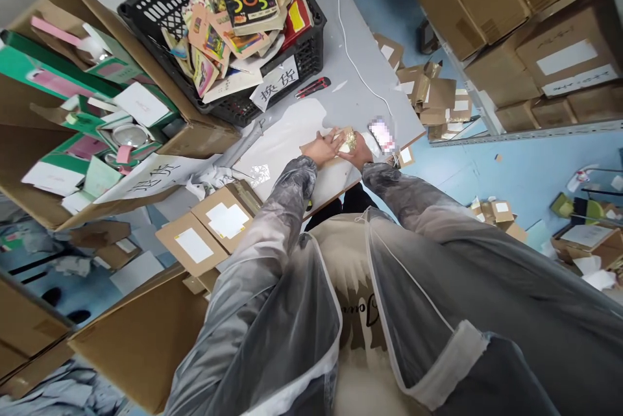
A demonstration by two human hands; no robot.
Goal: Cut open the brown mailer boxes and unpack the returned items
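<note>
A small pale packet with a shiny, crinkled gold patch [347,138] is between my two hands at the front edge of the table. My left hand [322,148] lies against its left side, with the fingers reaching over it and pressing on it. Around the right side curls my right hand [360,151], closed on the packet. What the packet contains cannot be made out. Under my hands is a white sheet [287,134] on the grey tabletop. Just right of my right hand lies a phone-like object [382,135] with a blurred screen.
A black crate [311,52] full of books stands at the back, with a red and black box cutter [313,87] before it. At left is a large carton [209,137] of green boxes. A white cable [346,46] crosses the table. Cartons stand on shelves [549,127] at right.
</note>
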